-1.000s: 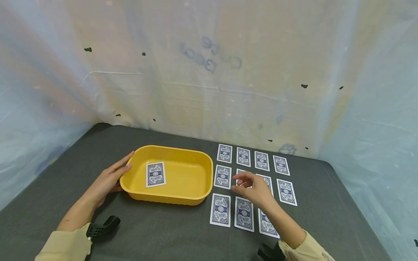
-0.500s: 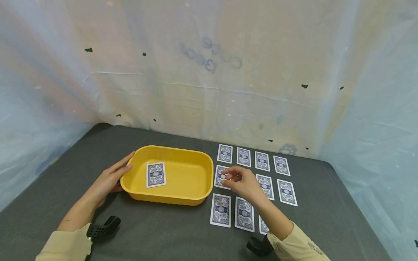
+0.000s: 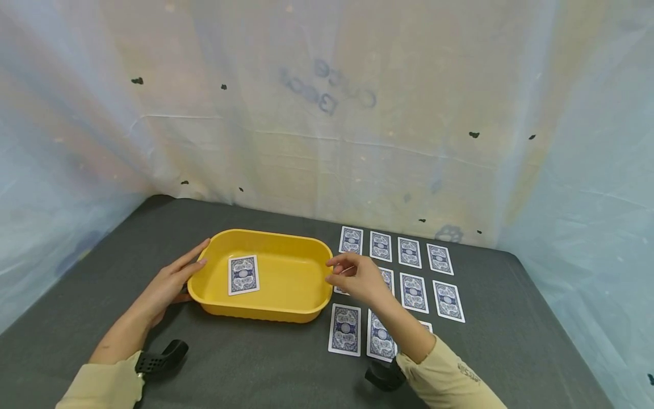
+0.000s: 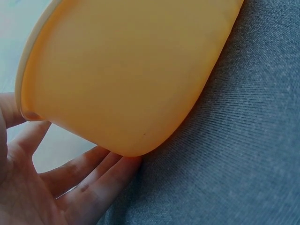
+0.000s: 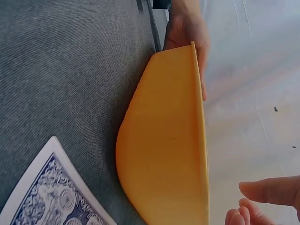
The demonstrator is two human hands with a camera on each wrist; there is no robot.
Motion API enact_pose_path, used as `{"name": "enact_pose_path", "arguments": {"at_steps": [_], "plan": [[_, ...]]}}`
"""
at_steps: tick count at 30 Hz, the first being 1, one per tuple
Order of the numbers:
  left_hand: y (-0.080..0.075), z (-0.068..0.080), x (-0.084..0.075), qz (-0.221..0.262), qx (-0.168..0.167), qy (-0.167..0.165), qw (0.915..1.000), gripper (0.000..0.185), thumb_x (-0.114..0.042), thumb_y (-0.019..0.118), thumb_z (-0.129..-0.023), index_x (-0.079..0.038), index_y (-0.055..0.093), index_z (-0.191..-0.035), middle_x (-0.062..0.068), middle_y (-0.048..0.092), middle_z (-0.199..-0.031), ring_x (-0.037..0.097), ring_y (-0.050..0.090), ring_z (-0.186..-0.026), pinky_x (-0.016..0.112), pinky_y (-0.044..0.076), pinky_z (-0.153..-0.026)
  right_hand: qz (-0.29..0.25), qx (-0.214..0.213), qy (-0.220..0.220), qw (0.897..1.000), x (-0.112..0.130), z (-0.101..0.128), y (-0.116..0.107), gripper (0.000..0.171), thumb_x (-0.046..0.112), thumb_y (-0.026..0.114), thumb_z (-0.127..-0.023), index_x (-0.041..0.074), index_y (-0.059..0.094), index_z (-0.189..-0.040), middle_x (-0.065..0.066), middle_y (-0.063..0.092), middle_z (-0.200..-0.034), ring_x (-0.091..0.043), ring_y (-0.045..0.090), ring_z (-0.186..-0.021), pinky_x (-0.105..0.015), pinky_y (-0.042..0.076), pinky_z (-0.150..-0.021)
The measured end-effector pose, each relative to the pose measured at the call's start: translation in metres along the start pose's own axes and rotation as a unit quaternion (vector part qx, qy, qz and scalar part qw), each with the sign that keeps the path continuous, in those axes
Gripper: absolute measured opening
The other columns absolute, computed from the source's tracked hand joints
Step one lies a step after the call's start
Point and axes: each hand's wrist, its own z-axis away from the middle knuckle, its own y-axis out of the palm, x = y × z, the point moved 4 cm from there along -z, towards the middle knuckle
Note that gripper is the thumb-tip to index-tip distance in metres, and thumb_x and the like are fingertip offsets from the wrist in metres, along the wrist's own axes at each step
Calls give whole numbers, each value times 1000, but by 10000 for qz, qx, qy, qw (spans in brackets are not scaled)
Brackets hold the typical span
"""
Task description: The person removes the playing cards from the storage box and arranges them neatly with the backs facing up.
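From my remote seat I read it like this: the right hand [image 3: 360, 278] hangs at the right end of the tub [image 3: 276, 234], with its fingertips [image 3: 332, 274] just over or just beside the rim. The tub therefore lies directly to the left of those fingers, its long axis running left to right across the table [image 3: 255, 369]. The thumb and forefinger are drawn close together in a narrow pinch. I cannot tell whether a card is caught between them. The right wrist view shows fingertips [image 5: 269, 190] past the tub wall [image 5: 164, 154] with nothing clearly in them, and one card [image 5: 51, 192] lying flat on the cloth below. In the head view, part of a card [image 3: 338, 289] shows under that hand, long axis pointing away from the person like the rest of the grid [image 3: 380, 245]. The grid lies to the right of the tub, so the right hand is the nearer one to it. One card [image 3: 243, 274] lies face down in the tub, towards its left end. The left hand [image 3: 168, 284] rests with straight fingers [image 4: 93, 183] against the tub's left wall [image 4: 126, 70].
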Motion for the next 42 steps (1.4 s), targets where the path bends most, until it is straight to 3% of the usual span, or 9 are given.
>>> {"name": "enact_pose_path", "arguments": {"at_steps": [23,34,42], "plan": [[0,0,0,-2,-25,-27,10000,68,-59,38,-97,-37,6,-154,21,7,-160,41,35,-133,48,52,-89,-61,389,-19,9992,18,-26,41,25,8,75,-80,0,71,-104,-8,64,-82,-10,58,-66,-24,54,-59],[-1,0,2,-1,-62,-35,10000,68,-60,39,-96,-38,7,-153,21,8,-160,40,37,-131,46,53,-87,-167,461,269,9984,27,-39,69,25,6,76,-79,-1,71,-102,-6,62,-80,-10,52,-62,-22,52,-57],[-1,1,0,6,-44,-23,10000,69,-60,39,-96,-37,7,-153,20,7,-160,41,33,-134,49,52,-90,107,470,325,9983,28,-44,84,24,8,77,-78,1,72,-100,-5,64,-78,-11,53,-57,-22,50,-54]]}}
